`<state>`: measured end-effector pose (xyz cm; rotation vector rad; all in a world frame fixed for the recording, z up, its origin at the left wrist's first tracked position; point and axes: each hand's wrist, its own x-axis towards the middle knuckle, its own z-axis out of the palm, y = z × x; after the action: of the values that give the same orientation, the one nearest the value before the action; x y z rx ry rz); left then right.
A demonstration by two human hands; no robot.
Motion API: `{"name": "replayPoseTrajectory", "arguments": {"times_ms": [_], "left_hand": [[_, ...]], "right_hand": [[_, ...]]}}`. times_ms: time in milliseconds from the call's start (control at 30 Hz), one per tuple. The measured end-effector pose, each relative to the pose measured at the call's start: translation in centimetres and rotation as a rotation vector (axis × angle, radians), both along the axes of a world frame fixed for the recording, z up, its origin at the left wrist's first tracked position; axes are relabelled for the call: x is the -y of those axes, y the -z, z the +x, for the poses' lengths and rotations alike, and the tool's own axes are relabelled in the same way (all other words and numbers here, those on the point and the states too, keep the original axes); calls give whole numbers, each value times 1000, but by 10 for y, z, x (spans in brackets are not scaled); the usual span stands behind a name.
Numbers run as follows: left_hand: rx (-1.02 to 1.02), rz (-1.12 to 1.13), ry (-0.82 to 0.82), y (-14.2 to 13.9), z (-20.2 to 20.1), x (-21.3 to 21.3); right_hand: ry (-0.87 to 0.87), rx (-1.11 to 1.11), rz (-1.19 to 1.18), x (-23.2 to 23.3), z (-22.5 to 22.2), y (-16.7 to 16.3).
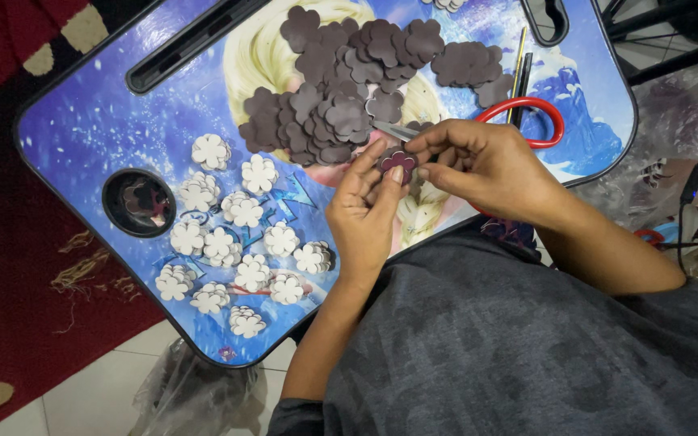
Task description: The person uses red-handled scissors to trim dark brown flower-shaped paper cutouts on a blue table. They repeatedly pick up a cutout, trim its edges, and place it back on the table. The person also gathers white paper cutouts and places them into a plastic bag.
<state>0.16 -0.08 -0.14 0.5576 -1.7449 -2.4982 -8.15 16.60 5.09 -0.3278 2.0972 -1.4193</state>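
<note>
Both hands meet at frame centre: left hand [363, 211] and right hand [482, 165] pinch one dark flower cutout [397, 161], fingers curled.

Matt foam flowers [349, 89], glossy tray [98, 121]

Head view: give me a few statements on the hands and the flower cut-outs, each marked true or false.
1. Both hands, left hand and right hand, pinch one small brown flower piece. True.
2. The white flower stacks lie in the round cup hole. False: they sit on the tray beside it.
3. The brown flower pile lies beyond the hands. True.
4. The red-handled scissors are in the left hand. False: they rest on the tray by the right hand.
</note>
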Motion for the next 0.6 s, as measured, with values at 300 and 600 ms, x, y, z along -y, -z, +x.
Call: {"name": "replayPoseTrajectory", "arguments": {"times_ms": [300, 600], "left_hand": [[-52, 129, -91, 14, 1, 1], [-20, 206, -123, 15, -12, 6]], "right_hand": [[175, -560, -105, -41, 9, -45], [241, -995, -73, -58, 23, -91]]}}
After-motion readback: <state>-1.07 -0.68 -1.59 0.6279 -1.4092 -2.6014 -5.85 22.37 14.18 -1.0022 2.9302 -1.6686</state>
